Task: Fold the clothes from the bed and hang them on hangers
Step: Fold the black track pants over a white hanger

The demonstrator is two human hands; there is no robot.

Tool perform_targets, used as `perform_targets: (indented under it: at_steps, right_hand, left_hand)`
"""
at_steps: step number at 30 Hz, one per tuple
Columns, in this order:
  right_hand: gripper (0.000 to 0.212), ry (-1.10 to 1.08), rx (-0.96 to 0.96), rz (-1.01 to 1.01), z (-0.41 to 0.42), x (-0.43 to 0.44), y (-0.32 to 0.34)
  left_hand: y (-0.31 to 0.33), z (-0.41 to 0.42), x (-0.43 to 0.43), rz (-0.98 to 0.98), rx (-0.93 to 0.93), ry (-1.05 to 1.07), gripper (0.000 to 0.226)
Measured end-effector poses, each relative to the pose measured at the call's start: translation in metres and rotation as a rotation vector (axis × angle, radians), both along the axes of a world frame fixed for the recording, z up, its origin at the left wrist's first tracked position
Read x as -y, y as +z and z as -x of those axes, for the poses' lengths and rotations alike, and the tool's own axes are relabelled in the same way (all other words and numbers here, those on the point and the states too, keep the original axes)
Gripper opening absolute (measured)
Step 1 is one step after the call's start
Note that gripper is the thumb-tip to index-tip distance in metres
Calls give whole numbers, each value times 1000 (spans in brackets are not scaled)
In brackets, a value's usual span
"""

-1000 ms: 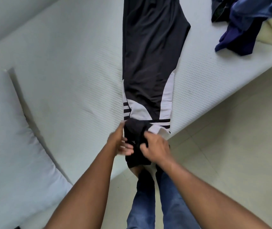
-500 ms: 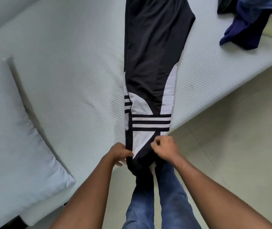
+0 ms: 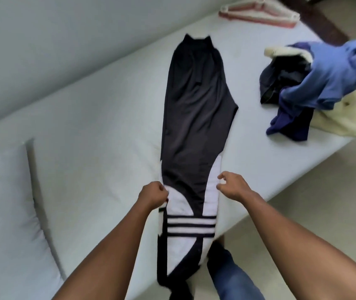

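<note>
Pale bed (image 3: 97, 126) with black track pants (image 3: 194, 115), clothes heap (image 3: 328, 83), pink hangers (image 3: 259, 13), white pillow (image 3: 6, 213).

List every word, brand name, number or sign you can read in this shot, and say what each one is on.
None: no readable text anywhere in the view.
On the long black track trousers: only a white leaf-and-three-stripe graphic, no letters.
On the heap of blue, dark and cream clothes: no print visible.
On the pink plastic hangers: blurred, no label readable.

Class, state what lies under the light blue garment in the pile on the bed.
Under the light blue garment show a black garment, a navy garment and a cream garment. What else lies beneath is covered.
</note>
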State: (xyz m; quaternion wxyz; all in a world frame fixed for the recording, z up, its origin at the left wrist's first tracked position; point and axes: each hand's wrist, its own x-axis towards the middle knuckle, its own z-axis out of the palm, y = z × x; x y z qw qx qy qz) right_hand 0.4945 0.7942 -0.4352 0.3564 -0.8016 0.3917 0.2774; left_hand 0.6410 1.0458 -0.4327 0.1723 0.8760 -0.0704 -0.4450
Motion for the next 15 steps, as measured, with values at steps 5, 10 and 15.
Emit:
perform_targets:
  at_steps: [5,10,15]
  right_hand:
    - [37,-146,128,15,-77,88,-18]
    - [20,-335,261,-20,-150,172,-43]
    - [44,-241,198,-43,-184,215,-68]
  left_hand:
    - [-12,-76,84,36,149,-61,34]
    - [-38,-151,160,85,369,-57,25]
    - [-58,-200,204,11,355,21,33]
